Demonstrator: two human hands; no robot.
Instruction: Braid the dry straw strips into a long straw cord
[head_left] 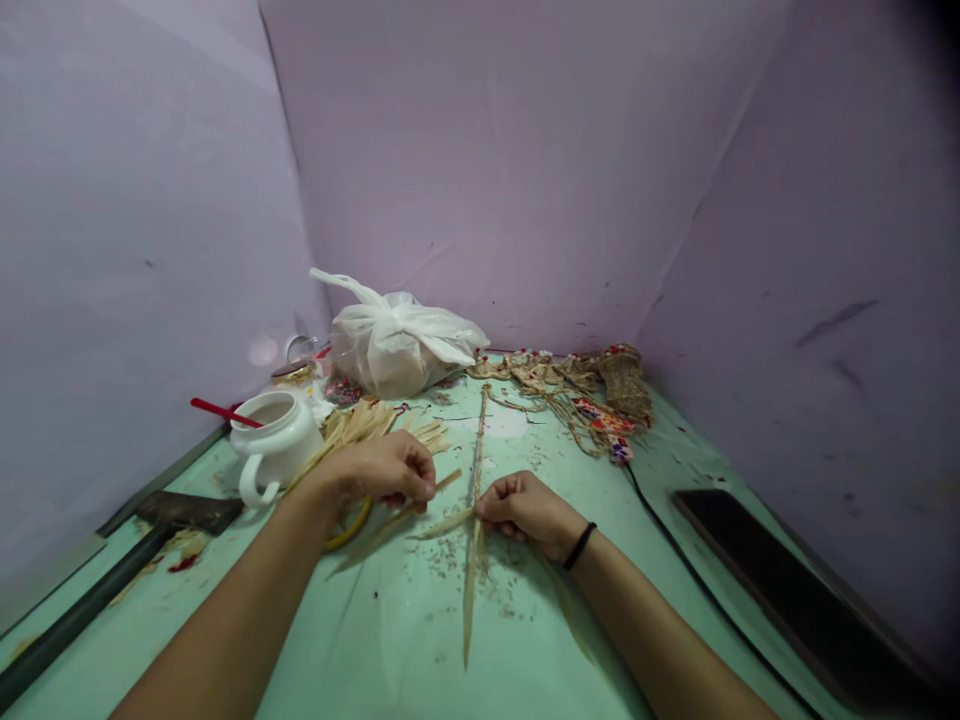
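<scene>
My left hand (390, 468) is closed in a pinch on a dry straw strip (390, 520) that slants down to the left over the green table (390, 640). My right hand (525, 508), with a black band on its wrist, is closed on the end of another flat straw strip (442, 525). A long thin straw stalk (472, 560) lies lengthwise on the table between the two hands, running under my right fingers. Straw crumbs lie scattered around the stalk.
A white ceramic cup (274, 445) holding a red stick stands at left beside a heap of straw strips (367, 425). Behind are a knotted white plastic bag (401, 340) and woven straw pieces (592, 390). A hatchet (112, 575) lies far left; a black cable and dark slab (780, 580) lie right.
</scene>
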